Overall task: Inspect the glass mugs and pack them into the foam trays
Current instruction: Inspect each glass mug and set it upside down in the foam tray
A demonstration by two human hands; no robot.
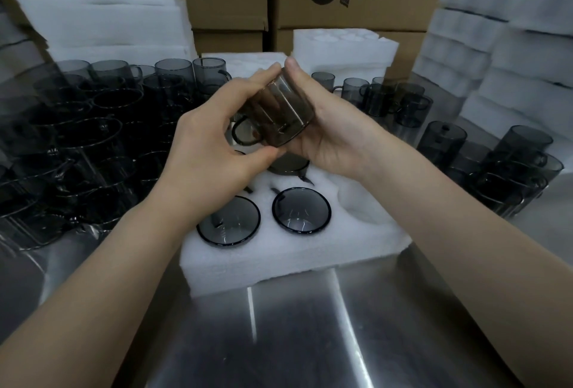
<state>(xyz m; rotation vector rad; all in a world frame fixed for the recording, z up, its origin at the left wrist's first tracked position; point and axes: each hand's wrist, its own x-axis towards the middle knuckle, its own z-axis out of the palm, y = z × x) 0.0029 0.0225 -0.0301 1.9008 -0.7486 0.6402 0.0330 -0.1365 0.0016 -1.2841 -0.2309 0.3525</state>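
The left hand [210,142] pinches the glass mug [276,111] between fingers and thumb. The right hand [328,139] cups its right side, so both grips hold it above the foam tray [279,260]. Best to turn it slowly, looking for chips and cracks, then seat it gently in the tray.

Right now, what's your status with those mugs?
Left hand and right hand grip a smoky glass mug, tilted, over the foam tray. Packed mugs in its near holes. Loose mugs either side.

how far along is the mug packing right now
Done: at least three seated mugs sit in the foam tray. In hand: left hand and right hand hold a raised mug over it. Left: many loose mugs crowd both sides.
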